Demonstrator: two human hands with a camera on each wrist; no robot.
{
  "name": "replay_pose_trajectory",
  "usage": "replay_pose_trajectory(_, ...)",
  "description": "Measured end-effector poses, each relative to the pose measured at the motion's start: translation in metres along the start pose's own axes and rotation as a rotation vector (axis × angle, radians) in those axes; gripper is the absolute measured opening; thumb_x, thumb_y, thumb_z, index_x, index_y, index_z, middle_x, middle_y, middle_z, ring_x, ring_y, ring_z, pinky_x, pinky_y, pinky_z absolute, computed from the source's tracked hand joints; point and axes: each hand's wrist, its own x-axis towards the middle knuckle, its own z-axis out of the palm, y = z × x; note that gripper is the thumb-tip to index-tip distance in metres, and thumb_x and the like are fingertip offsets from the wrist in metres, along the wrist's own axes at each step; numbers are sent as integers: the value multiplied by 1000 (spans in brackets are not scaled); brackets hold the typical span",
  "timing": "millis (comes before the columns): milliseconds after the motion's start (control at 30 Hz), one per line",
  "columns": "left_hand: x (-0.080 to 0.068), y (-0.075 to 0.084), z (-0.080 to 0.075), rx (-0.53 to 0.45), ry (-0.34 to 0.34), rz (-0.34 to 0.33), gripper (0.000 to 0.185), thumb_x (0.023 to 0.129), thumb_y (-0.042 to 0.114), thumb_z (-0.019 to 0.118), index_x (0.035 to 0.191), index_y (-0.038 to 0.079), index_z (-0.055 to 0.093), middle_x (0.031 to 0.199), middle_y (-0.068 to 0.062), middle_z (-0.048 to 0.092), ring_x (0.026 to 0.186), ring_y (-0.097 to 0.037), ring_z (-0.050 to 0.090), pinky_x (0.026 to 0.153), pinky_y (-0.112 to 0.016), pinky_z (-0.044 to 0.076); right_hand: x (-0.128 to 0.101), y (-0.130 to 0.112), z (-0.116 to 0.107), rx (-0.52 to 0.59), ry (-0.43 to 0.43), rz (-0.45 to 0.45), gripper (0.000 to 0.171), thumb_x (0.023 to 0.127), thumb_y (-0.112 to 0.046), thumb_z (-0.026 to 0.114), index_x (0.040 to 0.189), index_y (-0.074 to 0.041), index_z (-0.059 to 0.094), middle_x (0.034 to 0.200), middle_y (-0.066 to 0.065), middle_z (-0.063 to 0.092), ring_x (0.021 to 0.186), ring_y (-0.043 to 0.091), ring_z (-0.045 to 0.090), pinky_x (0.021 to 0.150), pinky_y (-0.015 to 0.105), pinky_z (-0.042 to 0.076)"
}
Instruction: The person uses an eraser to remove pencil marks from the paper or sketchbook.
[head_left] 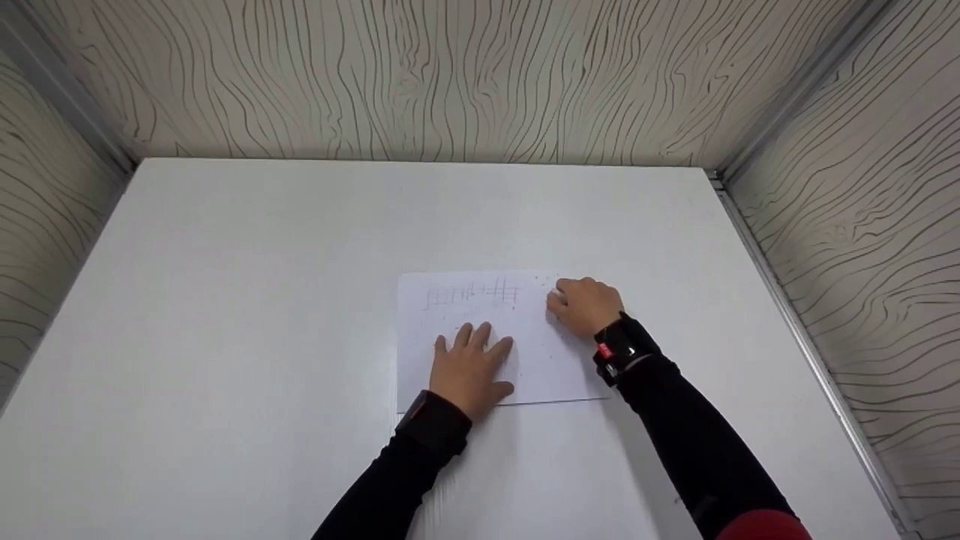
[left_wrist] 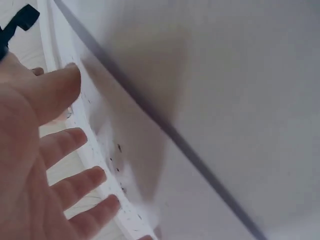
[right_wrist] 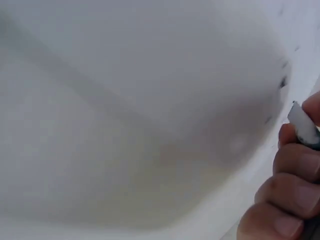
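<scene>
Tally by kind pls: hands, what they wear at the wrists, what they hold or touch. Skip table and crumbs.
Hands: 2 (left hand, right hand)
Black wristbands: 2 (left wristband, right wristband)
Paper sheets: 1 visible (white paper sheet, under the left hand)
Erasers: 1 (white eraser, in the right hand)
Total: 6

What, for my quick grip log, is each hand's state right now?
Left hand: open, fingers spread over the paper, holding nothing.
Right hand: closed, pinching a small whitish piece, probably an eraser.
</scene>
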Motion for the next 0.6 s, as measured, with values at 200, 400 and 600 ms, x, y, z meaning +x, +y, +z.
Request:
replay_pose_trajectory(200,-4,-3,2,36,5,11,64,80,51,72,138,31,55,147,-6,49,138,-31,43,105,-61,39,8,-26,9,16,1,-240,27,93,-31,48,71,-16,46,61,-2,43,60,17,46,55,30,35)
replay_pose_trajectory(400,-12,3,6,82,1,23,65,79,55,72,138,33,55,147,-4,50,137,-29,44,104,-59,41,14,-16,7,-27,41,-159,29,96,-32,54,73,-15,50,64,2,50,61,18,47,55,32,35)
replay_pose_trajectory(600,-13,8,9,65,-31,34,65,81,54,71,139,33,53,148,-3,48,138,-29,42,106,-58,39,15,-11,7,-35,58,-180,29,95,-29,55,70,-15,47,62,1,46,60,18,45,55,32,35)
